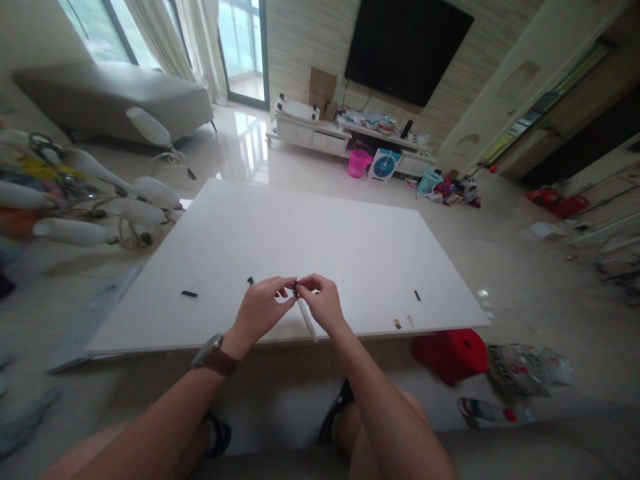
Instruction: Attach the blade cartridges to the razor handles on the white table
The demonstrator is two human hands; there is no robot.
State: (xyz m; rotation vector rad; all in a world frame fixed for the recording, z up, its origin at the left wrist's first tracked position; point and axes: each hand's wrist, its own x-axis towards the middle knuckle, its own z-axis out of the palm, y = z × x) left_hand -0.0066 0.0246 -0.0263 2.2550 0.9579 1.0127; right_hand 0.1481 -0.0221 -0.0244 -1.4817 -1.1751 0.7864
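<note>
My left hand [263, 305] and my right hand [323, 300] meet above the near edge of the white table [310, 227]. Between their fingertips is a small dark piece [295, 289], pinched from both sides; its kind is too small to make out. A thin white stick [307, 321] slants down from just below that piece toward the table's edge, and I cannot tell whether the two are joined. Just behind my left hand lies a little black part [251, 281]. A watch with a brown strap [215, 357] is on my left wrist.
On the tabletop lie a black strip [190, 294] at left, another black strip [417, 295] at right and a small yellowish piece [397, 324]. A lamp with several white shades [150, 127] stands left. A red stool [453, 357] and a printed bag [525, 368] are at right.
</note>
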